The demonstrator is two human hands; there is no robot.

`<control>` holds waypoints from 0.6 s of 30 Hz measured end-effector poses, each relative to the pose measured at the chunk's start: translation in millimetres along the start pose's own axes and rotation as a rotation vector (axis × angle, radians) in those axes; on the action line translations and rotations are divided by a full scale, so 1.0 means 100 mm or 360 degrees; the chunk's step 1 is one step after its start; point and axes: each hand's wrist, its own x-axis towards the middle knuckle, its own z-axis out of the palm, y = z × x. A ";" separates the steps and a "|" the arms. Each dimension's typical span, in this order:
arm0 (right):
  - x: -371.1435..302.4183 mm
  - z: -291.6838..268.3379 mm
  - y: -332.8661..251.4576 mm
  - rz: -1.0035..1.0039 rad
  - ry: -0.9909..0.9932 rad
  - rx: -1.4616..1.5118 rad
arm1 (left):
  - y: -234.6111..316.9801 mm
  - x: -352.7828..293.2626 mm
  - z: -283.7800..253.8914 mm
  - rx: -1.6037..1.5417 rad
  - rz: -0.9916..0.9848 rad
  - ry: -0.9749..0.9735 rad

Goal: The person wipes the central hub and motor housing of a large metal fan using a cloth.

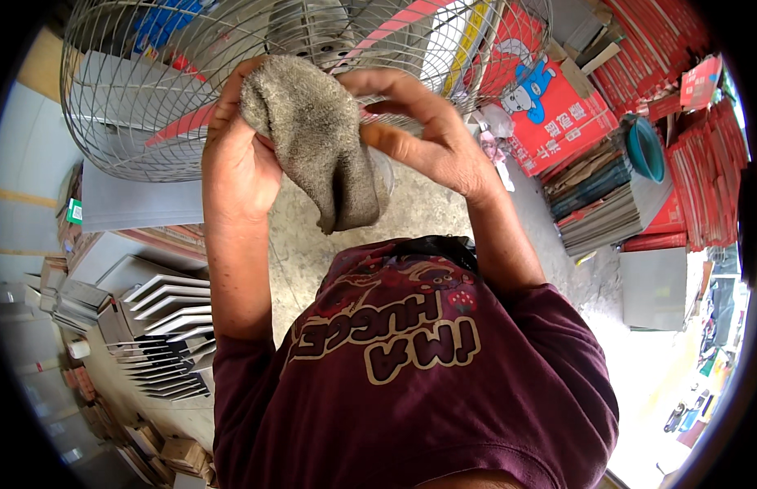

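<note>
Held up in front of the wire fan cage (142,106) is a crumpled grey-brown terry cloth (309,122). My left hand (242,167) grips its left side, with the fingers partly hidden behind the cloth. At its right edge is my right hand (440,143), fingers spread and curved, the thumb tip touching or nearly touching the fabric. A fold hangs from the cloth's lower end. Behind its right side shows a pale, rounded edge that I cannot make out. Through the wires, red fan blades (403,24) are visible.
Red cardboard (558,114) with a blue cartoon figure stands right of the fan. Beyond it are stacked flat cartons (598,196) and a teal basin (646,151). To the left, several pale panels (171,297) stand in a row. Wooden pieces (183,452) lie at lower left.
</note>
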 end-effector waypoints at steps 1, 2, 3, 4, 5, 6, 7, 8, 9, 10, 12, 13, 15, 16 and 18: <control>-0.03 0.01 0.03 0.0121 -0.0108 0.0144 | 0.03 0.00 0.01 0.0014 0.0015 -0.0025; -0.05 0.01 0.07 0.0197 -0.0159 0.0140 | 0.06 0.00 0.01 0.0029 0.0030 -0.0049; -0.07 0.01 0.13 0.0273 -0.0213 0.0142 | 0.09 0.00 0.01 0.0033 0.0053 -0.0019; -0.09 0.01 0.17 0.0348 -0.0268 0.0144 | 0.13 0.00 0.01 0.0036 0.0077 0.0012; -0.12 0.02 0.19 0.0403 -0.0238 0.0174 | 0.17 0.00 0.00 0.0039 0.0102 0.0043; -0.13 0.01 0.22 0.0476 -0.0268 0.0234 | 0.22 -0.01 0.00 0.0028 0.0130 0.0023; -0.14 -0.01 0.27 0.0548 -0.0298 0.0293 | 0.28 -0.01 -0.01 0.0016 0.0158 0.0002; -0.15 -0.03 0.33 0.0620 -0.0328 0.0352 | 0.33 -0.02 -0.02 0.0004 0.0185 -0.0019; -0.17 -0.04 0.40 0.0641 -0.0341 0.0332 | 0.36 -0.02 -0.02 -0.0001 0.0221 -0.0076; -0.22 -0.06 0.48 0.0666 -0.0382 0.0228 | 0.41 -0.03 -0.04 -0.0025 0.0224 -0.0077; -0.31 -0.10 0.60 0.0716 -0.0462 0.0020 | 0.51 -0.04 -0.08 -0.0073 0.0229 -0.0076; -0.34 -0.09 0.60 0.0795 -0.0438 -0.0042 | 0.56 -0.03 -0.07 -0.0053 0.0224 -0.0138; -0.42 -0.06 0.75 0.0849 -0.0403 -0.0103 | 0.67 -0.06 -0.07 -0.0045 0.0252 -0.0052; -0.45 -0.04 0.81 0.0873 -0.0384 -0.0132 | 0.71 -0.08 -0.11 -0.0036 0.0265 -0.0012; -0.42 -0.05 0.86 0.1133 -0.0675 -0.0216 | 0.80 -0.06 -0.26 -0.0394 0.0232 -0.0327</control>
